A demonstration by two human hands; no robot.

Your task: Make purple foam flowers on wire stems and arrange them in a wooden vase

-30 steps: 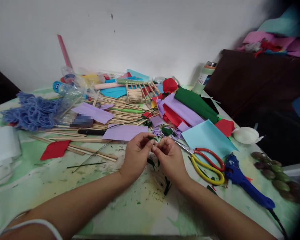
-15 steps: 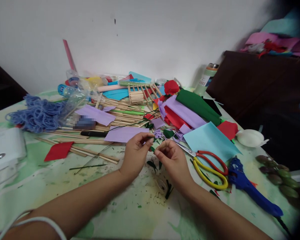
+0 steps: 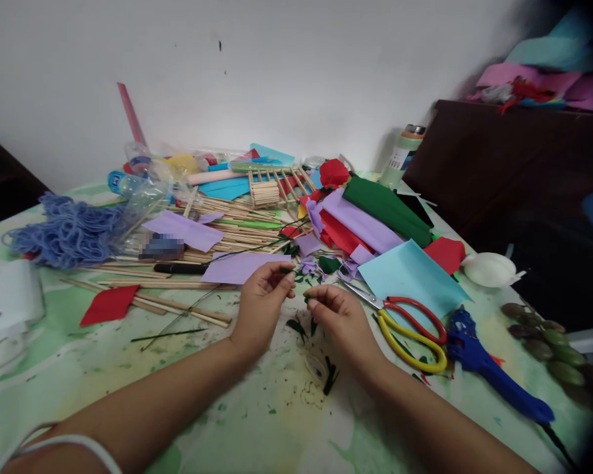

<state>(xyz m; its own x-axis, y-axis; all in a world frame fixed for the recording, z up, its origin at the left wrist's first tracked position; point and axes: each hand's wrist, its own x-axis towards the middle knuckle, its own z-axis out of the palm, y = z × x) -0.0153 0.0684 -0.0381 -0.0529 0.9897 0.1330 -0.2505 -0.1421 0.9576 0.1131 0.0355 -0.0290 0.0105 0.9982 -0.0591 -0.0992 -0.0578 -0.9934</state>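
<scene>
My left hand (image 3: 261,308) is raised over the table, thumb and fingers pinching a small dark green paper piece (image 3: 287,270). A short gap to the right, my right hand (image 3: 344,322) has its thumb pressed to its fingertips, with a tiny dark green scrap (image 3: 307,298) showing at the tips. Below and between the hands lie dark green paper leaves (image 3: 296,327) and a clear round piece (image 3: 317,370). Scissors (image 3: 410,329) with one red and one yellow handle rest just right of my right hand.
A blue glue gun (image 3: 499,372) lies at the right, near grapes (image 3: 548,342). Wooden sticks (image 3: 178,296), purple paper (image 3: 244,266) and light blue paper (image 3: 415,270) are spread ahead. Blue yarn (image 3: 74,230) is heaped at the left, and a bottle (image 3: 402,155) stands at the back right.
My hands were close together with a green piece between their fingertips. They have now drawn apart, a green bit showing in each. The view has shifted slightly.
</scene>
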